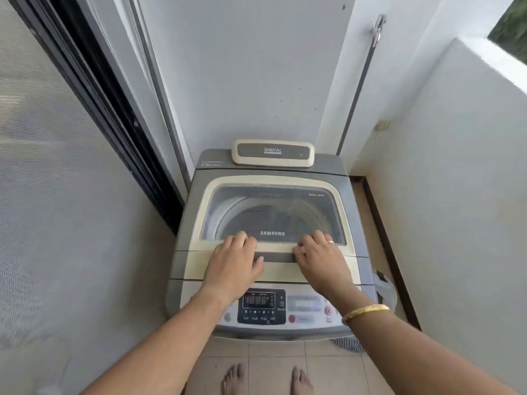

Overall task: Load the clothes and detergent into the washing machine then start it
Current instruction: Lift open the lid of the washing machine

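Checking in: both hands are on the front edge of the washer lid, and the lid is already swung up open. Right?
Not quite. The lid is down and lying flat, not swung up, as the head view shows. The left hand and right hand do rest on its front edge.

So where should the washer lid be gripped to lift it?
The dark recessed handle in the front edge of the lid, reached from the control panel side. The lid lies flat and closed, and the recess is its only visible finger hold; left hand and right hand rest beside it.
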The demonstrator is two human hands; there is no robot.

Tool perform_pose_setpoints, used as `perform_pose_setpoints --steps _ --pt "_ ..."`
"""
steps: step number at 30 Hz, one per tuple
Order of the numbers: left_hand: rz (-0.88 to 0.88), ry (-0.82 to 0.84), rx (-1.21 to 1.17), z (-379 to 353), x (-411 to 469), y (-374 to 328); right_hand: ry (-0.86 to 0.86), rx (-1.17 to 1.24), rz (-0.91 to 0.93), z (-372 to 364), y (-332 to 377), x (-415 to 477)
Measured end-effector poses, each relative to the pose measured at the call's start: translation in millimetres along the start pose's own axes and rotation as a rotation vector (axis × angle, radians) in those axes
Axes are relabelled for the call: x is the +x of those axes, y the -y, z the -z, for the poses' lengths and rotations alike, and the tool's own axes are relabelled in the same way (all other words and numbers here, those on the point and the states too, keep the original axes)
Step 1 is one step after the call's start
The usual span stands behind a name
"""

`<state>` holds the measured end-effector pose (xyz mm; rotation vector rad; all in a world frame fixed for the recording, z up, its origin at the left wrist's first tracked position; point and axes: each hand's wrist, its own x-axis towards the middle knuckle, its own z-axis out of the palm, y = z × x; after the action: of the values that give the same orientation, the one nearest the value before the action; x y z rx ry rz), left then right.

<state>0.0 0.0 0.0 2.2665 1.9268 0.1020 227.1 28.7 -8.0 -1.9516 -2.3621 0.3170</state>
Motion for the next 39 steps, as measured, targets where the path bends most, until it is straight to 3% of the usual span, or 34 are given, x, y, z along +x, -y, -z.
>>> perform_pose_setpoints --steps 3,16,23,29,39 --pt "-0.007 -0.052 0.017 0 1 0 -0.093 0.007 0.047 0 3 1" --pt "-0.063 0.156 -0.112 52 12 8 0.149 0.062 0.1 44 11 2" --pt "-0.13 -0.039 -0.212 140 32 5 -0.074 0.151 0.15 133 12 21" --pt "-0.212 -0.247 -0.13 206 103 10 -0.273 0.17 0.135 209 22 85" --pt "-0.222 -0.384 -0.076 221 216 29 -0.368 0.136 0.091 234 19 188"
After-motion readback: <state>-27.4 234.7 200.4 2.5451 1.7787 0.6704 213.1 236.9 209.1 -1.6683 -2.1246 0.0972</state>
